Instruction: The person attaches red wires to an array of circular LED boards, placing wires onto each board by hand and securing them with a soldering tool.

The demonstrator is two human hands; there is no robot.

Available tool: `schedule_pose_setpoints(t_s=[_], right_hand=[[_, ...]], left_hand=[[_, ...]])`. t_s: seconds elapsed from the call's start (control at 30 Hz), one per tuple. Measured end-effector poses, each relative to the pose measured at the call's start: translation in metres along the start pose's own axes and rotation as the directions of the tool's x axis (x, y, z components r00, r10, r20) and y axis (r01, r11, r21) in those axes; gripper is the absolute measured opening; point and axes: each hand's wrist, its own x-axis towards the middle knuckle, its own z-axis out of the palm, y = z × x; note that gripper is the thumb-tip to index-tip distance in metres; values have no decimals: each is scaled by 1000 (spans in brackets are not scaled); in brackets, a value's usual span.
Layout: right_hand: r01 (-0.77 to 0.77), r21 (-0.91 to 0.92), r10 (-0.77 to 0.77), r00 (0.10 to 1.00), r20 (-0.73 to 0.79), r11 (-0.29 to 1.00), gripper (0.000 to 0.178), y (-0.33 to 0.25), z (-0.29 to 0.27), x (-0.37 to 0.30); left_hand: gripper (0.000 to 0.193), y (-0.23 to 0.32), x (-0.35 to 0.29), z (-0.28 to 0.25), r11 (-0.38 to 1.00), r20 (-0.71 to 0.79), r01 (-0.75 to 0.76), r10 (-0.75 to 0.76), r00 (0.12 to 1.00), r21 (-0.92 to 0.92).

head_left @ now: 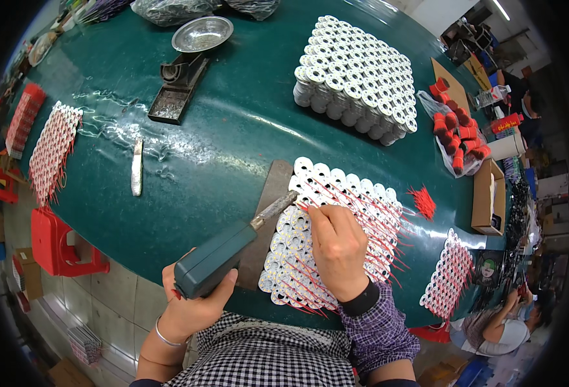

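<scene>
My left hand is wrapped round a dark green soldering gun. Its metal tip reaches the upper left part of a panel of round white LED boards. Close to that tip, my right hand has thumb and finger pinched on a thin red wire, mostly hidden by the fingers. Many red wires lie across the panel's right side and its lower rows; the boards in the left middle show yellow dots and no wires. Under the panel's left edge is a flat brown plate.
A tall stack of white round boards stands at the back. A metal bowl and dark tray sit back left, near a silver strip. At right are loose red wires, red spools and a wired panel.
</scene>
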Motion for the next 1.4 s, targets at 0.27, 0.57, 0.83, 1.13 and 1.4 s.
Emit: schedule_pose_setpoints(t_s=[0.27,0.57,0.83,1.13,1.4], right_hand=[[-16,-14,16,997,75,1000,25,-1,-26,0],[-83,36,82,996,33,996,23,-16,-43,-7],[-90,41,90,996,9,995,25,-10,-16,-22],[-94,16,93,995,29,995,28,-10,-16,-21],[-83,12,83,996,37,996,31,-9,-16,-21]], left_hand=[[14,-1,-9,-5,999,-28,-1,2,1000,41],[16,2,-12,-5,999,-30,6,-8,1000,-49],[17,-6,-13,-4,999,36,-14,16,999,-33],[15,-9,-14,-1,1000,104,21,-21,994,0],[13,-9,-13,1,999,108,6,-10,994,43]])
